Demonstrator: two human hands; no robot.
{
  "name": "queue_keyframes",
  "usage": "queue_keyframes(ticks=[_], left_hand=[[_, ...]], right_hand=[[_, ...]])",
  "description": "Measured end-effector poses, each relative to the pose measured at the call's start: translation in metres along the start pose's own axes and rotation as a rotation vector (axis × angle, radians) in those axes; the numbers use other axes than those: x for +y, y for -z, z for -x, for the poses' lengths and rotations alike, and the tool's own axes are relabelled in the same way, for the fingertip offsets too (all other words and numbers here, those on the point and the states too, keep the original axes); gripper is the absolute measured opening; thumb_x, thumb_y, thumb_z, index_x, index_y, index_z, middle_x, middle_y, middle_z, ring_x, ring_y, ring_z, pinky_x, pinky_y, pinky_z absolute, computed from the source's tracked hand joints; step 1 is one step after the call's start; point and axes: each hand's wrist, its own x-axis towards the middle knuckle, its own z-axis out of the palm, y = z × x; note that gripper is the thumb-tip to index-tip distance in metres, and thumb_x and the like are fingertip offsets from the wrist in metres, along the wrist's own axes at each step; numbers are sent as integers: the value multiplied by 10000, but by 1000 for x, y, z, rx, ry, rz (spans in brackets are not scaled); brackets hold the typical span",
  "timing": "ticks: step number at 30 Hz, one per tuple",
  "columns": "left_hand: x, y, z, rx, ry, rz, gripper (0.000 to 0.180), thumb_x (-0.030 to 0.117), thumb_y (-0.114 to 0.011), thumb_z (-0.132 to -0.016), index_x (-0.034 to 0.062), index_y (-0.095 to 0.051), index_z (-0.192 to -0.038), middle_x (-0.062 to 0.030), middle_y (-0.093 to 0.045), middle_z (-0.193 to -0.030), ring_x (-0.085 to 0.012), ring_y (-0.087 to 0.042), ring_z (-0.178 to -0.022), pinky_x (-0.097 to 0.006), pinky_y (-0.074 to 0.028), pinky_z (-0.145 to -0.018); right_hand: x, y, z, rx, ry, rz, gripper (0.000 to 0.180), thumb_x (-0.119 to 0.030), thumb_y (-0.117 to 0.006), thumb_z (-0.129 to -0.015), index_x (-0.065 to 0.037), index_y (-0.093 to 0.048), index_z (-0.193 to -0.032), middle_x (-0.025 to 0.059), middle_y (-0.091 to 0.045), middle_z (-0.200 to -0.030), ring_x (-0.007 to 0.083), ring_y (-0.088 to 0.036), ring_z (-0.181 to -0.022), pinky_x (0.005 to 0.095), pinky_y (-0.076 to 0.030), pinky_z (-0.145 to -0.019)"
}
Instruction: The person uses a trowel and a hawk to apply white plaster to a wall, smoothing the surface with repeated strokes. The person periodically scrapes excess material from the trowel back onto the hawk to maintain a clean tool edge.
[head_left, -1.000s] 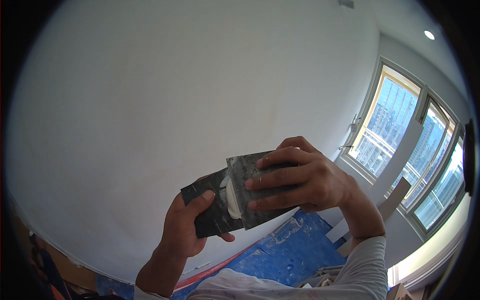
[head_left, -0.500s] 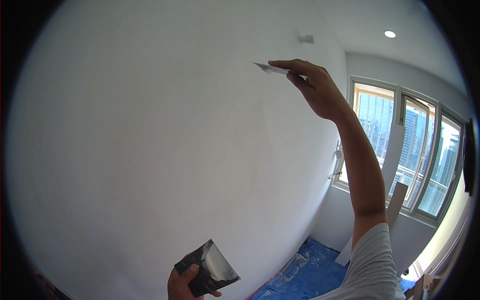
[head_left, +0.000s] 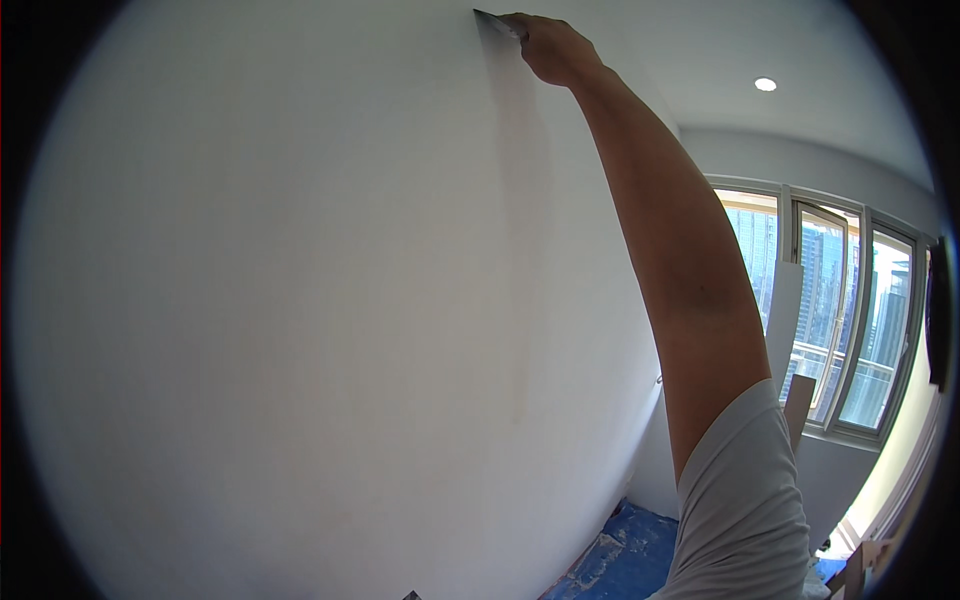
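High on the white wall (head_left: 300, 300), the right hand (head_left: 555, 48) is closed around a putty knife (head_left: 497, 21), its blade laid against the surface near the ceiling (head_left: 720, 50). The arm stretches straight up. Windows (head_left: 840, 320) stand at right; blue sheeting (head_left: 625, 560) covers the floor.

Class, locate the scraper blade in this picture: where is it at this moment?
In the head view, the scraper blade is at the top centre, held by the right hand flat against the white wall, left of the ceiling light.
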Motion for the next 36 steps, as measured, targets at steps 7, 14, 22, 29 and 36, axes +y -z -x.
queue_keyframes(ticks=[7, 14, 22, 29, 36], left_hand=[[15, -14, -18, -70, -29, -16, 575, 323, -630, -968, -4, -534, -1431, -161, -649, -1245, -254, -631, -1069, -385, -481, -803], [19, -21, -21, 21, -94, 44, 637, 334, -680, -906, -59, -558, -1392, -147, -719, -1087, -250, -718, -810, -326, -559, -507], [30, -24, -24, -115, -49, 17, 630, 297, -701, -905, -74, -553, -1392, -160, -729, -1013, -254, -717, -694, -347, -574, -427], [36, -38, -13, -49, -34, -22, 568, 286, -711, -914, -66, -577, -1339, -149, -718, -925, -243, -705, -628, -338, -580, -403], [32, -37, -16, -126, -24, 57, 534, 234, -709, -920, -74, -576, -1335, -141, -718, -886, -241, -697, -580, -353, -602, -418]], right_hand=[[93, -50, -35, -71, -74, -208, 556, -307, -514, -1090, -88, -391, -1586, 149, -361, -1655, 299, -311, -1539, 454, -258, -1252], [3, -34, 84, -40, 153, -142, 559, -41, -530, -978, -243, -533, -1499, 75, -642, -1349, 296, -643, -1167, 438, -526, -1002], [-26, -43, 214, -99, 49, -169, 714, 59, -641, -880, -238, -508, -1515, 52, -609, -1386, 298, -589, -1271, 471, -469, -1100], [-45, -49, 296, -139, 10, -179, 757, 31, -728, -827, -224, -508, -1505, 26, -561, -1442, 270, -568, -1266, 466, -440, -1063], [-60, -52, 350, -237, -36, -179, 904, 51, -758, -784, -263, -425, -1564, 53, -504, -1500, 287, -533, -1306, 493, -402, -1094]])
